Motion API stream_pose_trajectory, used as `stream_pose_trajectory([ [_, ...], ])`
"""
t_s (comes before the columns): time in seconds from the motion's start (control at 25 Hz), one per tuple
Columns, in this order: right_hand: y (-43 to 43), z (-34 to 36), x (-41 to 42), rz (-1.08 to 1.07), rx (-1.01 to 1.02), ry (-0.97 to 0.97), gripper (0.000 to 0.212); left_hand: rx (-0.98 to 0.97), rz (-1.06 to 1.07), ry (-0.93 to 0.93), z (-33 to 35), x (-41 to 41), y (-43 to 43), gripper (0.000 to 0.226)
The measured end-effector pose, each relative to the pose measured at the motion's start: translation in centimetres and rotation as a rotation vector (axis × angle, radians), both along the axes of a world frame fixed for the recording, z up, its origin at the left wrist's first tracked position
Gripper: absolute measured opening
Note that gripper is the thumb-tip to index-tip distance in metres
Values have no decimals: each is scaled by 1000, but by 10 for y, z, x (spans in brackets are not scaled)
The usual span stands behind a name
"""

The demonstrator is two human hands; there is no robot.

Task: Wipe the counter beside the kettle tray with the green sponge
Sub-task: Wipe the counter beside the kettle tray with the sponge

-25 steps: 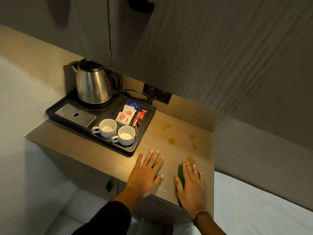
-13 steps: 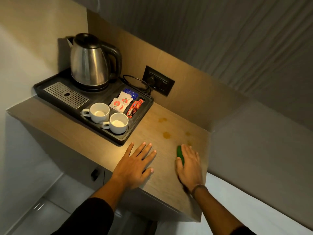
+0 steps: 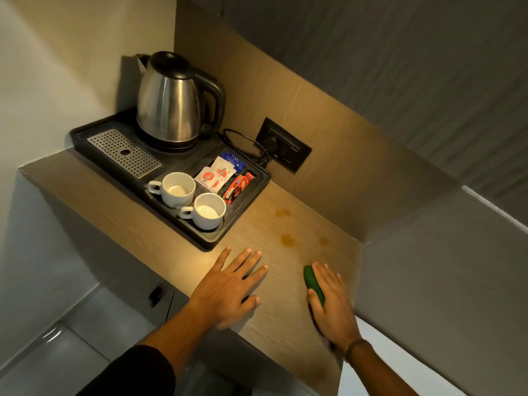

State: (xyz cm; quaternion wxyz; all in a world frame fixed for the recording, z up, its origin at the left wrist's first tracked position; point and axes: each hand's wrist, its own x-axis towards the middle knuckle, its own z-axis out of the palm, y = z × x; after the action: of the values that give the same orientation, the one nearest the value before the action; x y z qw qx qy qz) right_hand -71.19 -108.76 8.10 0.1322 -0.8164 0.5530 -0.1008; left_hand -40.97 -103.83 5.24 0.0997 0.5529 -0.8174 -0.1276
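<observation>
Right hand (image 3: pixel 331 304): laid flat over the green sponge (image 3: pixel 313 284), fingers extended and pressing down rather than curled; only a strip of green is shown past the thumb side, the rest being covered.
Left hand (image 3: pixel 228 287): spread open, palm down on the counter (image 3: pixel 274 318), holding nothing (a bracing hand, it is judged).
Change noted: against the pictures a second and half a second ago, the stain once at the right fingertips is no longer to be seen there, and the sponge lies a little nearer the far stains. The first spot is judged wiped, or merely covered; which cannot be told.
Stains (image 3: pixel 287 240): three amber marks remain beyond the sponge, on the bare counter right of the tray, so the wiping is judged barely begun.
Kettle tray (image 3: pixel 211 241): dark, at the left, its near-right corner close to the left fingertips without touching; two white cups (image 3: pixel 207 211), sachets (image 3: pixel 215 175) and a steel kettle (image 3: pixel 170 101) are held in it.
Socket (image 3: pixel 283 148): on the far panel, a cord being run to it.
Hidden: the sponge's full outline and its underside; the counter surface beneath both palms; the counter's near-right corner, cut off by the right forearm.
</observation>
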Motion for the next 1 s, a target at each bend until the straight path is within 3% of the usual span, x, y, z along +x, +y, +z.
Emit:
stream_pose_trajectory([
  [0.2, -78, 17, 4, -323, 20, -19, 58, -9, 18, 18, -2, -3, -2, 66],
  [0.44, -59, 8, -26, -59, -5, 31, 59, -32, 10, 8, -6, 0, -3, 62],
  [0.6, -117, 22, -2, -297, 30, -47, 56, -58, 28, 36, -6, 0, -4, 62],
  [0.8, -86, 7, 6, 23, -12, -12, 58, -32, 33, 26, -4, -1, -1, 63],
  [1.0, -123, 21, 35, -171, 9, -25, 57, -25, 32, 16, 1, -1, -1, 62],
])
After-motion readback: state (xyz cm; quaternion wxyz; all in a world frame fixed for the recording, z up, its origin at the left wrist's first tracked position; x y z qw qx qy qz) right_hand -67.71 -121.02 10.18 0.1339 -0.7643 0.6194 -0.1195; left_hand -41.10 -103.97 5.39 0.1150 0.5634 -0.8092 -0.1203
